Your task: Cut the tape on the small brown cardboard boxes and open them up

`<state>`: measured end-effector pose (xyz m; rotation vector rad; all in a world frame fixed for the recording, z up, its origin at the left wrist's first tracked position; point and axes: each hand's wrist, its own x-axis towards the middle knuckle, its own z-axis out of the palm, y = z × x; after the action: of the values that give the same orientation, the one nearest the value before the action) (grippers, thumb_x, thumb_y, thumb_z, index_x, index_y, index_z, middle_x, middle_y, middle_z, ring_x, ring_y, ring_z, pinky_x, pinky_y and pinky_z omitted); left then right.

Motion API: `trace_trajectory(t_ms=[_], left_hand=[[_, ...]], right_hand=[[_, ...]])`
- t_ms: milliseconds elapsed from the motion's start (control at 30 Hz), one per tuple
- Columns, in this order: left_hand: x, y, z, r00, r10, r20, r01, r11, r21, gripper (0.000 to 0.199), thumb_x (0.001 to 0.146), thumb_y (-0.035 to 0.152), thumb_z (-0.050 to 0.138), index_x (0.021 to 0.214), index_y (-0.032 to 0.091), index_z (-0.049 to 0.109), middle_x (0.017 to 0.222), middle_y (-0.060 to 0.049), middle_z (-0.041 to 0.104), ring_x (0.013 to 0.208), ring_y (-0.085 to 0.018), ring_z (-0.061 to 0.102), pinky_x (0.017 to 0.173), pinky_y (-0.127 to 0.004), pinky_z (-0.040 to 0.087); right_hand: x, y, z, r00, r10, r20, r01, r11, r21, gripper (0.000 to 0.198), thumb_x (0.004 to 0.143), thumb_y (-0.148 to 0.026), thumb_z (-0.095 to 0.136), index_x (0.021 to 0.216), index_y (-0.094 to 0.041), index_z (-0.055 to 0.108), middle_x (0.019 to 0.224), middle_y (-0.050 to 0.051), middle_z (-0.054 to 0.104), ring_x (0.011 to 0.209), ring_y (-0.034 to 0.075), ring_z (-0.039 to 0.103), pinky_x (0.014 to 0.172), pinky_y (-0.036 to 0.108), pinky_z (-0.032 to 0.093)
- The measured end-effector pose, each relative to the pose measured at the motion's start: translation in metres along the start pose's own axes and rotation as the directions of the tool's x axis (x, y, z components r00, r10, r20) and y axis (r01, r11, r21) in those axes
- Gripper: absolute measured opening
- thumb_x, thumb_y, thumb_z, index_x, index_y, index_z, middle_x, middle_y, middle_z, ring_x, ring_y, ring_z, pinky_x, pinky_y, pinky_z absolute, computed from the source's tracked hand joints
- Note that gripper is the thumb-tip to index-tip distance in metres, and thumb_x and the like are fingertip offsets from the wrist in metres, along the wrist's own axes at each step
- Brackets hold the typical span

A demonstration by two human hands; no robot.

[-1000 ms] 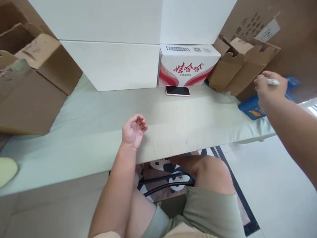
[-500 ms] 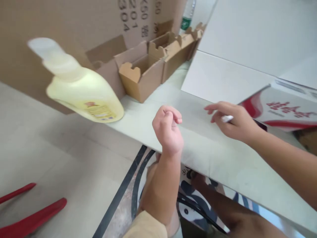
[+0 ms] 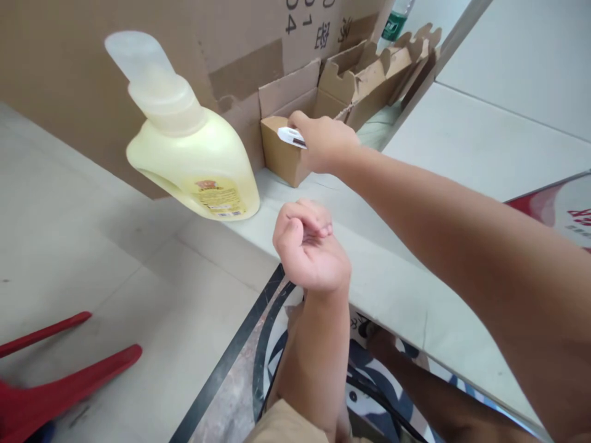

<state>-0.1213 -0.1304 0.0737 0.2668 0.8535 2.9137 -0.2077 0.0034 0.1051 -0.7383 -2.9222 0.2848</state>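
On the big cardboard sheet [image 3: 138, 74] behind your counter you can read only cut-off black print at the top edge: a "4", a "1" and part of a Chinese character, with more digits clipped above them. The yellow bottle [image 3: 198, 166] carries a small label with a red logo and fine lines, too small to read. At the far right, the white and red carton [image 3: 572, 212] shows red Chinese characters, cropped and illegible.

Bright, soft daylight, with faint shadows. The yellow bottle [image 3: 194, 166] looks blurry, and the edges bend outward.
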Motion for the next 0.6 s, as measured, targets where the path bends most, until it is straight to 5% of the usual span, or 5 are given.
trace_trajectory(t_ms=[267,367,467,533,600], left_hand=[[-0.009,0.023,0.012,0.998,0.052,-0.031,-0.044,0.974,0.223,0.045,0.095,0.041,0.048,0.056,0.023,0.036,0.052,0.001,0.022,0.049,-0.015,0.030,0.054,-0.033,0.028],[-0.014,0.042,0.014,0.992,0.122,-0.030,-0.110,0.960,0.257,0.040,0.096,0.030,0.045,0.056,0.023,0.042,0.054,0.000,0.027,0.051,-0.015,0.031,0.055,-0.033,0.030],[-0.013,0.041,0.014,0.976,0.215,0.043,-0.219,0.944,0.247,0.036,0.093,0.021,0.044,0.058,0.023,0.048,0.056,-0.001,0.030,0.052,-0.014,0.031,0.055,-0.033,0.029],[-0.010,0.022,0.013,0.971,0.211,0.108,-0.228,0.955,0.187,0.032,0.088,0.023,0.049,0.057,0.023,0.056,0.056,0.000,0.035,0.052,-0.014,0.035,0.053,-0.032,0.029],[-0.011,-0.009,0.011,0.954,0.020,0.298,-0.091,0.969,0.228,0.019,0.084,0.027,0.062,0.066,0.021,0.067,0.068,-0.002,0.056,0.069,-0.015,0.055,0.069,-0.031,0.045]], right_hand=[[-0.082,0.063,-0.020,0.990,-0.088,-0.108,0.104,0.983,0.154,0.037,0.084,-0.001,0.044,0.099,-0.018,0.072,0.104,0.000,0.078,0.118,0.024,0.072,0.111,0.041,0.051],[-0.152,0.091,-0.036,0.976,0.090,-0.198,-0.005,0.919,0.395,0.035,0.069,0.000,0.052,0.079,-0.023,0.076,0.094,0.000,0.082,0.098,0.024,0.077,0.100,0.042,0.059],[-0.231,0.122,-0.054,0.814,0.508,-0.283,-0.190,0.693,0.696,0.025,0.059,-0.009,0.057,0.064,-0.024,0.075,0.082,0.005,0.079,0.070,0.020,0.070,0.058,0.032,0.056],[-0.280,0.144,-0.064,0.572,0.772,-0.276,-0.174,0.443,0.879,0.016,0.046,-0.010,0.057,0.050,-0.022,0.065,0.068,0.007,0.072,0.047,0.013,0.050,0.036,0.023,0.027],[-0.324,0.166,-0.069,0.449,0.882,-0.146,-0.167,0.243,0.956,0.015,0.038,-0.009,0.056,0.047,-0.021,0.058,0.061,0.007,0.063,0.044,0.010,0.041,0.035,0.019,0.011]])
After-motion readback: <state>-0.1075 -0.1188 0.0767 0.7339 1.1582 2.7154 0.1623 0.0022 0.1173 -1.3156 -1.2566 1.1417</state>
